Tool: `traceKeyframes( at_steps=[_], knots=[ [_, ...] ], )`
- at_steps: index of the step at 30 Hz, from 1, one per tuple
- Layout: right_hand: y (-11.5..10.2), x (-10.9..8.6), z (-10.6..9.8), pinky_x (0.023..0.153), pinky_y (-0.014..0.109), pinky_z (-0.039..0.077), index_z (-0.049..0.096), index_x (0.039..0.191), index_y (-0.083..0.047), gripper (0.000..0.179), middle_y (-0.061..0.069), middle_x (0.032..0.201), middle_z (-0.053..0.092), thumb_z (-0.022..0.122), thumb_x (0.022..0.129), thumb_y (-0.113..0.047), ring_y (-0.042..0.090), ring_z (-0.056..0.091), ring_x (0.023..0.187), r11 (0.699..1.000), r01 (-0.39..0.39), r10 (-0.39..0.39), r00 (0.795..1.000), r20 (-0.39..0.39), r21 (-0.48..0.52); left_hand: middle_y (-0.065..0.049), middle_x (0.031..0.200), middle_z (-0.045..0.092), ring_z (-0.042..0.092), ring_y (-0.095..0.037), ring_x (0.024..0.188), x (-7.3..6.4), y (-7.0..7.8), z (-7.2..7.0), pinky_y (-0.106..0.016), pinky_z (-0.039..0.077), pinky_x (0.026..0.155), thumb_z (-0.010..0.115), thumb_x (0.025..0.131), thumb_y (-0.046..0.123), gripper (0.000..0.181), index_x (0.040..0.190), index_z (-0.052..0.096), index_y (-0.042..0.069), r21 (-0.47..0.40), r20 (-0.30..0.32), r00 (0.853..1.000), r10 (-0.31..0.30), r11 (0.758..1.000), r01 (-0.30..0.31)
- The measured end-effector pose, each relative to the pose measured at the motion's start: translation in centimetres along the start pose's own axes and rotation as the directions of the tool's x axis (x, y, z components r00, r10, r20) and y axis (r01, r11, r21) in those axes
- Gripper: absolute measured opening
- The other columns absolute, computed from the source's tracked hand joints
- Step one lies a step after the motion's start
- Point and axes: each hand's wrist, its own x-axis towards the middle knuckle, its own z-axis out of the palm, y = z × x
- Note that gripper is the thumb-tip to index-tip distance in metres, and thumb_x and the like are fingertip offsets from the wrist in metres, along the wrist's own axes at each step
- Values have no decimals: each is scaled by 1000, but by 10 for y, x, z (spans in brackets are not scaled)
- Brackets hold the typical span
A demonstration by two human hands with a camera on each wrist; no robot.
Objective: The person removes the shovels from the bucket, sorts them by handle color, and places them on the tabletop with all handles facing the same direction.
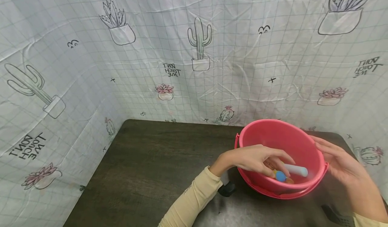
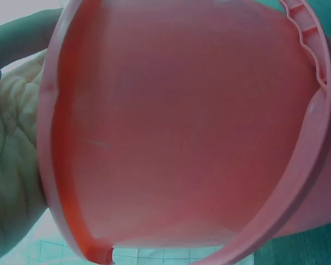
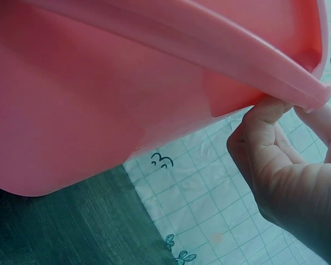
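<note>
A pink bucket [image 1: 282,132] stands tilted on the dark table, its mouth facing up and toward me. My left hand [image 1: 256,157] reaches over its near-left rim, fingers bent down among the things inside. A blue ball-like piece [image 1: 280,176] shows between the thumb and fingertips; whether they grip it is unclear. Beside them lies a pale cylinder [image 1: 297,170], with orange and yellow pieces partly hidden. At the bucket's right side my right hand [image 1: 344,163] holds the rim, its fingers curled under the edge by the handle's end [image 3: 314,98] in the right wrist view.
The dark wooden table [image 1: 157,166] extends to the left of the bucket. A black object [image 1: 226,189] lies beside the left forearm, and another dark item [image 1: 336,215] sits near the right wrist. Behind hangs a white gridded curtain [image 1: 242,52] with cactus drawings.
</note>
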Motion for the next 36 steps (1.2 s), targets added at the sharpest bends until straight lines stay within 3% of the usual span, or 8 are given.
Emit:
traceKeyframes(
  at_steps=[7,12,19,22,25,27,32,36],
  knots=[
    [0,0,-1,95,45,40,52,139,-14,61,11,136,54,1,104,-16,30,51,124,1000,13,-13,1000,-7,1,7,112,64,55,10,99,4,-2,0,-10,42,89,62,91,5,48,135,45,12,161,41,998,56,985,-62],
    [0,0,0,96,46,39,52,138,-14,60,11,136,54,2,104,-16,30,50,125,1000,20,-20,1000,-14,8,8,114,59,52,11,98,3,-6,-1,-9,41,87,56,95,8,39,133,48,12,307,-21,992,128,945,-116],
    [1,1,1,95,46,40,52,138,-13,60,9,135,55,2,104,-15,30,52,123,999,30,-31,999,-21,-30,6,117,57,46,9,100,1,-10,-2,-7,37,90,55,95,3,32,126,58,9,407,-102,958,266,890,-204],
    [1,1,0,94,46,41,53,137,-14,61,9,135,55,2,104,-16,29,52,123,999,25,-25,999,-23,-31,4,120,59,47,10,103,0,-11,-2,-9,38,92,55,95,3,34,129,56,8,357,-151,945,290,908,-221],
    [1,0,0,94,46,41,53,138,-14,61,8,135,55,2,104,-16,29,53,122,999,26,-27,999,-23,-35,1,121,59,49,7,107,-2,-12,-2,-14,43,90,54,96,3,41,135,49,9,204,-217,935,281,950,-238],
    [1,0,0,94,46,42,53,137,-14,60,8,135,56,3,104,-17,29,53,122,999,26,-27,999,-31,-32,1,121,58,51,6,107,-2,-12,-2,-17,46,88,54,96,4,45,139,45,10,105,-250,933,260,965,-241],
    [3,0,1,95,45,41,52,138,-15,60,8,135,55,3,104,-17,28,53,123,999,29,-30,999,-26,-19,4,116,61,55,4,92,-8,-6,-1,-17,48,79,56,97,9,41,137,49,10,67,-318,917,241,970,-232],
    [4,-1,0,97,44,39,52,138,-12,62,9,135,55,1,104,-15,27,52,124,999,50,-50,999,-2,12,-8,117,61,57,0,87,-18,3,-1,-20,49,83,53,96,4,31,127,56,0,-11,-397,870,292,946,-323]
  ],
)
